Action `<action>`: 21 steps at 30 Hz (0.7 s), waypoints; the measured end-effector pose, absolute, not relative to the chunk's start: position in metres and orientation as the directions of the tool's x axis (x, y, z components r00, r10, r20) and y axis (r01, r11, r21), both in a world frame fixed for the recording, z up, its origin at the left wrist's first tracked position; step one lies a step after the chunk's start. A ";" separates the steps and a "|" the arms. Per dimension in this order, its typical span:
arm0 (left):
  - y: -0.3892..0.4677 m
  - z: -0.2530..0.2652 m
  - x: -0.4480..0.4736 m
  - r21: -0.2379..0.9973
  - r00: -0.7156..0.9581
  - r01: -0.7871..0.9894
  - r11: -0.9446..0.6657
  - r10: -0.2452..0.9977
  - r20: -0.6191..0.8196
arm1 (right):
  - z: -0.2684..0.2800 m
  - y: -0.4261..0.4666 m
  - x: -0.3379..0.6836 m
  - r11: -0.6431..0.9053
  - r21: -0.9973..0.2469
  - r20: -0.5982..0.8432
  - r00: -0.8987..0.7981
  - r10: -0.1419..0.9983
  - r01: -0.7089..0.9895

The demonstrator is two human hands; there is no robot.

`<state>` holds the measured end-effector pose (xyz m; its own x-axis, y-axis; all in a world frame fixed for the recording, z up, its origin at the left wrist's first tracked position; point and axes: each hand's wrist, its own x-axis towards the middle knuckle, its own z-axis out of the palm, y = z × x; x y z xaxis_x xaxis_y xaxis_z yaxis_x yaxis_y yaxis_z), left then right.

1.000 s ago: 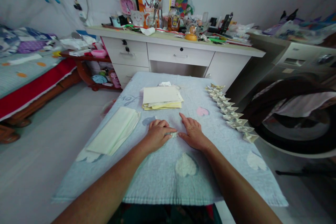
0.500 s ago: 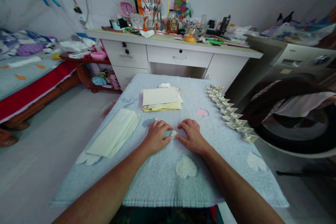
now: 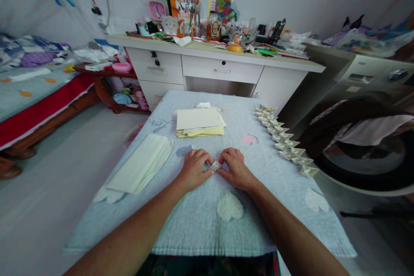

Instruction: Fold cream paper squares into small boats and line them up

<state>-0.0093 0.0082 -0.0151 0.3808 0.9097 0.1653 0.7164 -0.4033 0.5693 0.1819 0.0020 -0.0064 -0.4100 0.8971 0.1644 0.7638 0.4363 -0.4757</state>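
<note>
Your left hand [image 3: 196, 169] and right hand [image 3: 236, 168] pinch opposite ends of the small, pale, folded paper piece [image 3: 215, 166] between them, above the blue cloth-covered surface [image 3: 190, 228]; you seem to be shaping a fold; the next move likely calls for even fingertip pressure.
</note>
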 end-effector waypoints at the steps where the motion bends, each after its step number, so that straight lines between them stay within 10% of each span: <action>1: 0.008 -0.014 -0.009 0.601 0.388 0.688 -0.406 0.906 0.167 | -0.006 0.002 0.182 0.441 -0.485 0.167 -0.415 0.894 0.755; 21: 0.007 -0.007 -0.009 0.816 0.336 0.427 -0.390 0.906 0.257 | -0.004 0.005 0.180 0.587 -0.672 0.353 -0.502 0.790 0.451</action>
<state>-0.0093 0.0067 -0.0073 0.3362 0.9060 0.2573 0.4273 -0.3902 0.8156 0.1800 0.0048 -0.0042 -0.5018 0.7898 0.3527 0.4513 0.5869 -0.6722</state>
